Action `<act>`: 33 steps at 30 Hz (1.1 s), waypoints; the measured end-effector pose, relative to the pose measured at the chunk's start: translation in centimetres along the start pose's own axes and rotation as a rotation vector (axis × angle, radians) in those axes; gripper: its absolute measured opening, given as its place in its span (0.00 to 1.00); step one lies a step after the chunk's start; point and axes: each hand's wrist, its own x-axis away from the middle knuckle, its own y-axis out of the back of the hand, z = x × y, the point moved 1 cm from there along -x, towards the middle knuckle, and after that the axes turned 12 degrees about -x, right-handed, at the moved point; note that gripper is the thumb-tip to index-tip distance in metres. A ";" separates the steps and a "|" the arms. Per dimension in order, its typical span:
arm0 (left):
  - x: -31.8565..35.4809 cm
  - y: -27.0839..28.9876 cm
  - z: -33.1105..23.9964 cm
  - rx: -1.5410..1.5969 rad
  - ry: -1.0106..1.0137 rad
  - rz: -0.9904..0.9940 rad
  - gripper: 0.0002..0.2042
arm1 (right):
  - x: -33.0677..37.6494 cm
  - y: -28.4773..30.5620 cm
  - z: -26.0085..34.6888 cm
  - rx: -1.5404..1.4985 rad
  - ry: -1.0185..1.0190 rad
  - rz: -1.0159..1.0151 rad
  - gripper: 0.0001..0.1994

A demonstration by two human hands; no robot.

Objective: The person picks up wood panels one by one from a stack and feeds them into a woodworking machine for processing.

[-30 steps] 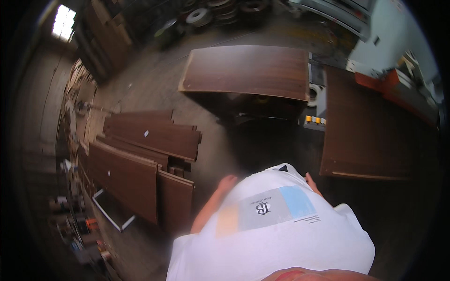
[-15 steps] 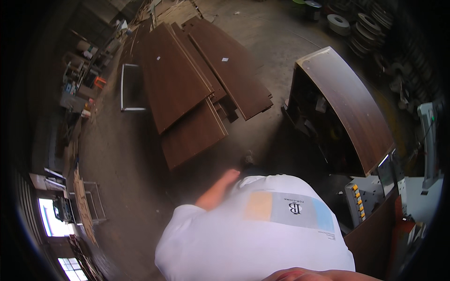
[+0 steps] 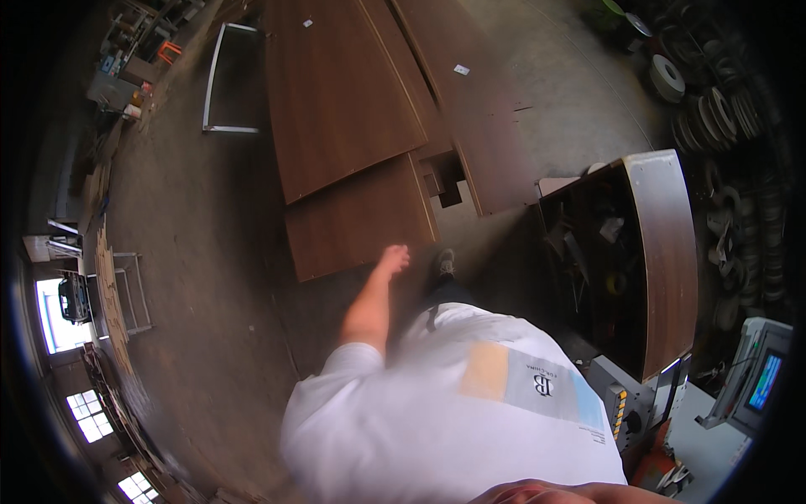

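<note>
Brown wooden boards (image 3: 344,101) lie stacked on the concrete floor (image 3: 193,277), long dark panels overlapping one another, with a shorter panel (image 3: 361,218) at the near end of the pile. The person's left hand (image 3: 393,259) hangs just above the near edge of that shorter panel — blurred, empty as far as I can see, with the fingers loosely together and gripping nothing. The bare forearm runs down from it to a white T-shirt (image 3: 437,412) with a printed patch of orange, grey and blue on the front. Just to the right of the left hand, one shoe (image 3: 444,262) shows on the floor.

The right hand is not in view — hidden somewhere behind the shirt, so I cannot tell its state.

Right of the person stands an open cabinet (image 3: 663,252) of the same brown wood, its curved top panel facing up and its dark inside filled with small odds and ends too dim to name. Below it is a machine with a control panel (image 3: 620,405) and, further right, a small screen (image 3: 766,380). Rolls of edge banding (image 3: 714,109) are heaped along the upper right. At upper left, a metal frame (image 3: 220,80) lies flat on the floor beside the boards, and bright windows (image 3: 84,416) show at the lower left rim.
</note>
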 end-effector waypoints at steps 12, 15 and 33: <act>-16.2 15.2 -12.8 1.060 0.010 -0.283 0.27 | 2.6 -7.4 9.9 0.242 0.063 -0.226 0.15; -18.0 15.2 -13.4 1.186 -0.017 -0.314 0.26 | 3.6 -6.7 7.9 0.039 0.088 -0.236 0.15; -15.4 9.3 -13.2 1.209 -0.058 -0.464 0.20 | 1.0 -7.9 8.0 0.028 -0.074 -0.153 0.12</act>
